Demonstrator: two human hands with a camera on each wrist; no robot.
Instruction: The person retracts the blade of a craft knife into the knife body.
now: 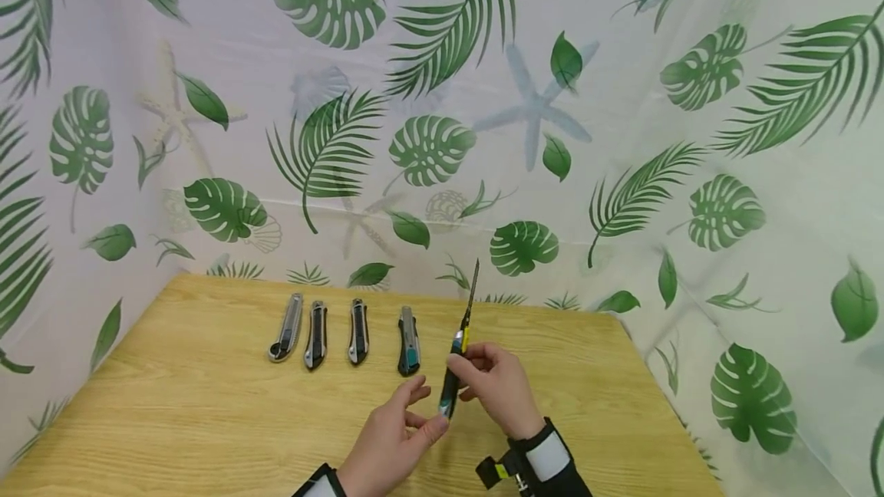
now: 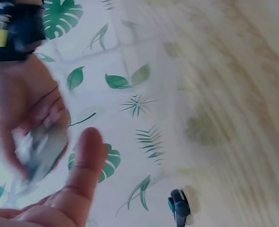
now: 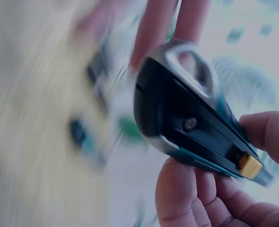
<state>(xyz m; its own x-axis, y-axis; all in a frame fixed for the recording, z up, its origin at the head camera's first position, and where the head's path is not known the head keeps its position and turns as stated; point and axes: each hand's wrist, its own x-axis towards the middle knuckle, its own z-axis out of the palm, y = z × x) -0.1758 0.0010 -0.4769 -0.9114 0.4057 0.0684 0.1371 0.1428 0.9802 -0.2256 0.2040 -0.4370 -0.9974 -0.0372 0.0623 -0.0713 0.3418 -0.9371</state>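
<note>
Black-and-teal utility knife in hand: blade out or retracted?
Out. On the black-and-teal utility knife with yellow slider, a long dark blade sticks up past the right hand.

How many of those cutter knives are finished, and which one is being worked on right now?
Four box cutters lie in a row on the wooden table, blades not showing, so they look done or waiting. In hand is a fifth: the right hand grips the black and teal cutter with a yellow slider, its long blade pushed out and pointing up. The left hand touches its bottom end. Left: probably pulling that blade in and laying it down.
</note>
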